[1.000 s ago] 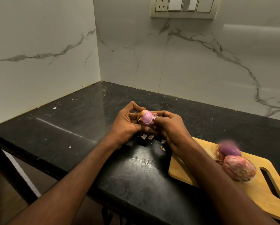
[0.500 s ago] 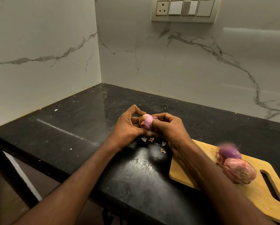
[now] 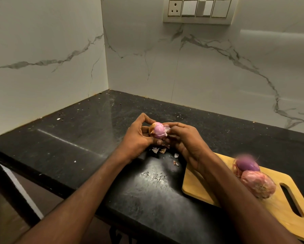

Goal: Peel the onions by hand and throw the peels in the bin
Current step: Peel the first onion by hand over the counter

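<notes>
A small pink onion [image 3: 158, 129], partly stripped of its papery skin, is held above the black counter [image 3: 80, 138]. My left hand [image 3: 138, 136] grips it from the left. My right hand [image 3: 186, 140] pinches a loose flap of skin on its right side. Small peel scraps [image 3: 159, 150] lie on the counter just under my hands. On the wooden cutting board [image 3: 279, 208] at the right sit a peeled purple onion [image 3: 247, 164] and an unpeeled pinkish onion [image 3: 257, 184]. No bin shows in view.
White marble walls close the corner behind the counter, with a switch panel [image 3: 198, 10] high on the back wall. The counter's front edge runs diagonally at lower left, with floor below it.
The onion has turned a little in my hands and more of its pink flesh shows. Both hands stay in the same place over the scraps.
</notes>
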The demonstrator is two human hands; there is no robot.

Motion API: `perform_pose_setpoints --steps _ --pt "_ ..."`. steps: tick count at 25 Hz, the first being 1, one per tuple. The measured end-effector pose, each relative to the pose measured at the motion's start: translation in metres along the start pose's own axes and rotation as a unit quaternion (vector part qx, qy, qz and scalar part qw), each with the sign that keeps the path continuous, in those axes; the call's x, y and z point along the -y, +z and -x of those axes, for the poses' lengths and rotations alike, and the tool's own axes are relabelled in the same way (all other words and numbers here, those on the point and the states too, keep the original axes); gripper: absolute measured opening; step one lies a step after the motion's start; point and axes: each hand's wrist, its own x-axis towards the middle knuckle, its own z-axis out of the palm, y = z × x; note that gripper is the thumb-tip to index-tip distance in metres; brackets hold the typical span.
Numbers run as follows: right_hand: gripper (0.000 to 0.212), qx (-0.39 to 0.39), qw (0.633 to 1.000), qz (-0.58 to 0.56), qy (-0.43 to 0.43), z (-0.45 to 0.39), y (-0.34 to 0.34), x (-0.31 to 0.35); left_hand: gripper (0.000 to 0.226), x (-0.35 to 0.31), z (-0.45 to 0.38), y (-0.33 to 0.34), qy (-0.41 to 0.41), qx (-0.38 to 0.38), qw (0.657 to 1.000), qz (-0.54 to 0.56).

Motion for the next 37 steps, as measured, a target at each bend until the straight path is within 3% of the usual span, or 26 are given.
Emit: perform_pose_setpoints --steps 10,17,23,28,37 --pt "0.022 -0.035 0.965 0.203 -0.161 -0.003 0.0 -0.007 0.052 0.007 -0.003 -0.005 0.01 -0.021 1.0 -0.006" --pt "0.023 -0.089 0.908 0.324 -0.251 0.001 0.007 -0.011 0.05 0.005 -0.001 -0.004 0.019 -0.003 1.0 -0.016" --pt "0.015 -0.112 0.932 0.275 -0.207 -0.002 0.009 -0.013 0.052 0.004 0.0 -0.002 0.016 0.001 1.0 -0.014" --pt "0.016 -0.026 0.988 0.11 -0.106 -0.002 0.002 -0.006 0.052 0.004 -0.001 -0.005 0.01 -0.009 1.0 -0.003" --pt "0.014 -0.084 0.976 0.166 -0.11 -0.004 0.005 -0.013 0.052 0.0 0.001 -0.001 0.011 0.018 1.0 -0.019"
